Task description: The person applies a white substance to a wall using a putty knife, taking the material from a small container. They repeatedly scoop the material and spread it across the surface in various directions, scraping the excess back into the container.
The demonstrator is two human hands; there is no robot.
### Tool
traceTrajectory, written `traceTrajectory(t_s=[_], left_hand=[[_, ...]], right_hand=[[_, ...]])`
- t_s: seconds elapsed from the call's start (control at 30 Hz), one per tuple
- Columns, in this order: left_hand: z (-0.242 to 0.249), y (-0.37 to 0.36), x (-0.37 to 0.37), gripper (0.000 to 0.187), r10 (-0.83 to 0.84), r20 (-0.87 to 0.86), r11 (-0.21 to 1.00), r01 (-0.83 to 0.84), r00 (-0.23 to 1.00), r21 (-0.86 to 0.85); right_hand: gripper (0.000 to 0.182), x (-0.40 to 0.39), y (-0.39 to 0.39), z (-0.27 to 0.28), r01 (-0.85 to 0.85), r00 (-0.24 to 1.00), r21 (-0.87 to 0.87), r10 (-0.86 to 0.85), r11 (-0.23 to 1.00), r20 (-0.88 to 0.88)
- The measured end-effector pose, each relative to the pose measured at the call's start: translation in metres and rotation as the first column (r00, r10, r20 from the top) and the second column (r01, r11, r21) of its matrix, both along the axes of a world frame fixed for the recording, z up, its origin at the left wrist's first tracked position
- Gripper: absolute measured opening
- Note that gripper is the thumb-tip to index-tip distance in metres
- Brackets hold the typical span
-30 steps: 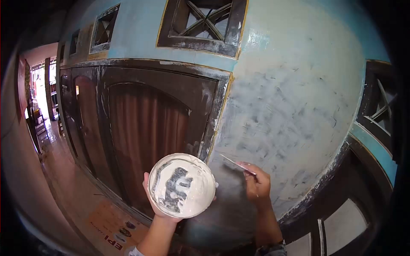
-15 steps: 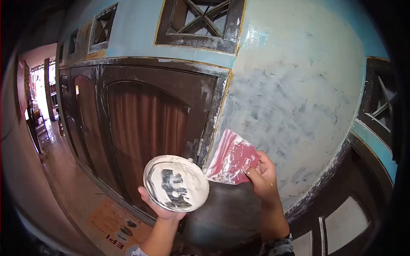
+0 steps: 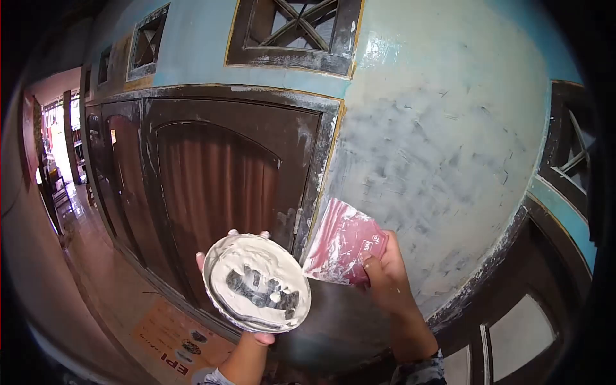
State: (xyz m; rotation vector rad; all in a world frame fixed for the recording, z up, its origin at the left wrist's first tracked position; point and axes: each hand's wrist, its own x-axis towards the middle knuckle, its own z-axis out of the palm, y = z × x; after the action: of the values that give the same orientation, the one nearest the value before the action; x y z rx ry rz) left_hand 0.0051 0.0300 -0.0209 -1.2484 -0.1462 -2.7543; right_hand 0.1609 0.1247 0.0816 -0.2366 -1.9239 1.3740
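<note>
A round, shallow pan [image 3: 212, 292] of off-white putty [image 3: 240, 247] rests on my left hand [image 3: 258, 338]. Fingertips curl over its far and left rim, and the palm is hidden beneath. A dark bare patch shows through the middle of the putty. Pinched by its narrow end in my right hand [image 3: 387, 276] is a flat red putty scraper [image 3: 346, 244], its wide edge smeared with white. That edge comes right up to the pan's right rim. Behind the scraper stands a wall [image 3: 430, 160] with patchy grey and white filler.
A dark wooden door [image 3: 301, 135] with a brown curtain [image 3: 218, 173] is on the left, under a vent window [image 3: 298, 32]. Another dark door [image 3: 526, 276] stands at right. An orange printed sheet [image 3: 167, 340] lies on the floor, where a passage leads off.
The pan has turned in my left hand and shifted slightly left and down, with fingertips now showing over its far rim. The scraper has tilted a little and moved slightly left.
</note>
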Motion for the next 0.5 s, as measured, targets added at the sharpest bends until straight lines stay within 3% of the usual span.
traceTrajectory(t_s=[0.17,0.23,0.27,0.4,0.5], left_hand=[[0.0,0.001,0.001,0.143,0.294,-0.077,0.955,-0.295,0.953,0.002],[-0.008,0.003,-0.006,0.151,0.387,-0.147,0.921,-0.389,0.91,0.019],[-0.009,0.004,-0.006,0.151,0.386,-0.149,0.922,-0.388,0.91,0.017],[-0.01,0.006,-0.006,0.145,0.358,-0.103,0.933,-0.36,0.928,0.008],[-0.006,0.003,0.0,0.142,0.431,-0.075,0.902,-0.432,0.899,0.004]], right_hand=[[0.024,-0.001,0.0,-0.005,0.022,0.997,0.052,-0.025,0.998,0.071],[0.024,-0.009,-0.005,-0.012,0.002,1.0,0.087,-0.002,0.996,-0.001],[0.023,-0.011,-0.007,-0.014,-0.015,0.997,0.123,0.024,0.992,-0.07],[0.024,-0.008,-0.011,-0.016,0.022,1.0,0.062,-0.022,0.998,0.002],[0.024,-0.014,-0.008,-0.026,0.018,1.0,0.022,-0.018,1.0,-0.022]])
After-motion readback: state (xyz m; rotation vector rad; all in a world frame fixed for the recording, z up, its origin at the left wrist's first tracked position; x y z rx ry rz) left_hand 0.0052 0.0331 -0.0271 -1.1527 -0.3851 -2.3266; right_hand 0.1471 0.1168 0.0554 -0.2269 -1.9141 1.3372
